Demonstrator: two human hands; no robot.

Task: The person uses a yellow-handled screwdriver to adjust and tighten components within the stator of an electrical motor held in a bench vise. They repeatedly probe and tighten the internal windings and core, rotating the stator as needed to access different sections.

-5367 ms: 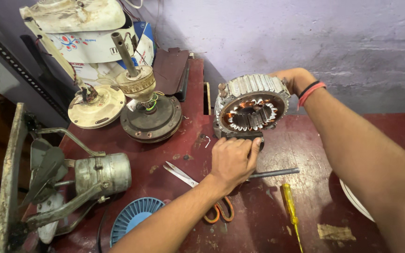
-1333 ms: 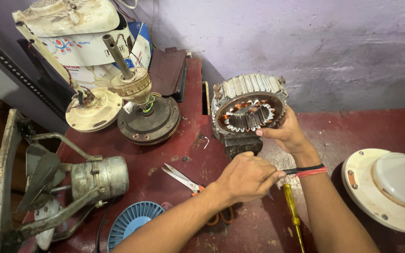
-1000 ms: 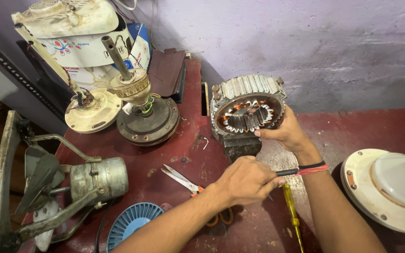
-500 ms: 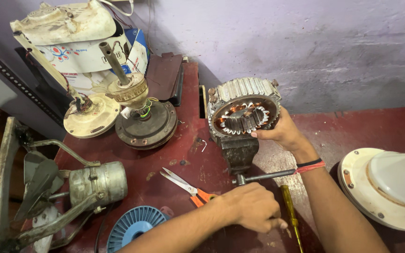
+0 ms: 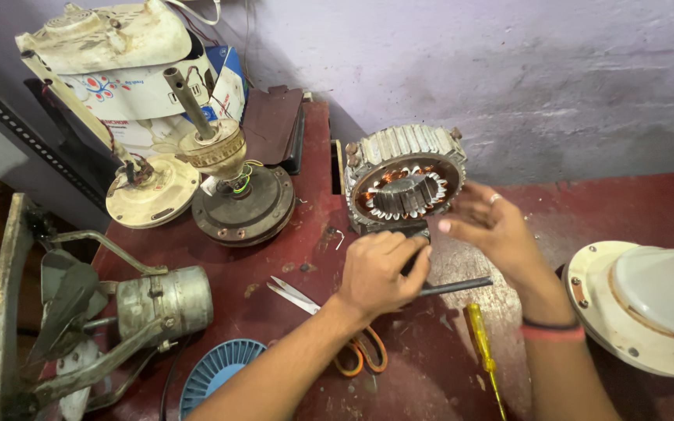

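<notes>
Gripping one dark rod [image 5: 455, 287], left hand [image 5: 380, 269] closed; right hand [image 5: 493, 228] open beside one stator [image 5: 405, 183].

Fan motor with blades [image 5: 130, 308] lower left, blue grille disc [image 5: 220, 374] beside it, orange-handled scissors [image 5: 329, 327] center bottom, yellow screwdriver [image 5: 483, 355] right of them, cream housing [image 5: 649, 304] far right.
</notes>
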